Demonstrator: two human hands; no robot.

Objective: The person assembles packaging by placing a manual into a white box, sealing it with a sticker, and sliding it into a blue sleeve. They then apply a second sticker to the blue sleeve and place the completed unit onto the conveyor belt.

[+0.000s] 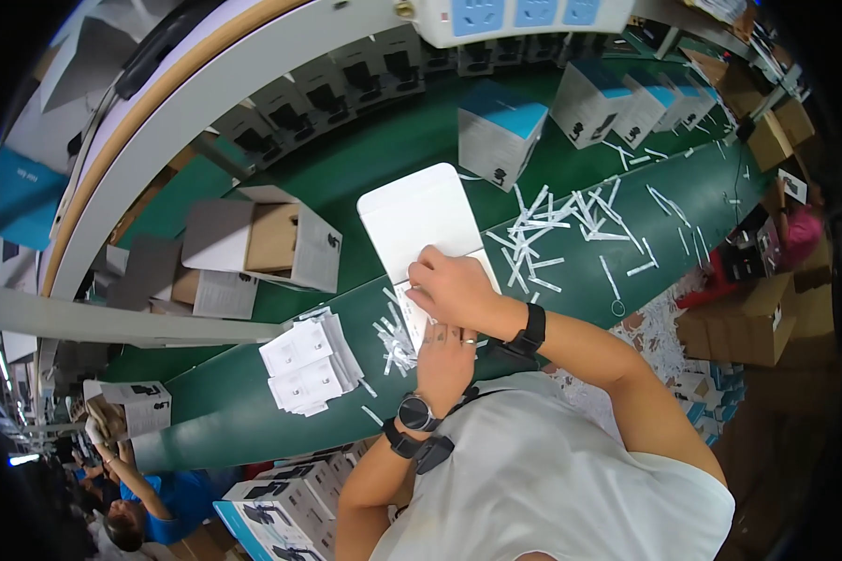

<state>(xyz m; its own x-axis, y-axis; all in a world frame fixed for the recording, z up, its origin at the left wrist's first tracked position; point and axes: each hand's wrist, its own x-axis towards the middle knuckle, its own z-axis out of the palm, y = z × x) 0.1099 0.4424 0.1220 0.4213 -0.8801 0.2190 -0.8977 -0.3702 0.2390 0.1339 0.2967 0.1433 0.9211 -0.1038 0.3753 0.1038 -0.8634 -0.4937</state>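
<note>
A white flat carton (419, 220) lies on the green bench in front of me, its wide rounded flap raised open and pointing away. My left hand (446, 360) grips the carton's near end, fingers bent over it and thumb out of sight. Just above and partly over it, my right hand (456, 292) is closed, its curled fingers pressed together at the fold below the flap. Whatever those fingers pinch is hidden. Beside the carton's left edge is a small heap of white paper strips (395, 338). Farther left sits a stack of printed white leaflets (311, 360).
White strips (543, 224) are scattered right of the carton. Blue-topped boxes (500, 131) stand behind; open grey-white boxes (295, 245) stand left. A power strip (524, 17) hangs overhead. Co-workers sit at far left (164, 500) and far right (800, 234). Packed boxes (276, 510) lie below the bench.
</note>
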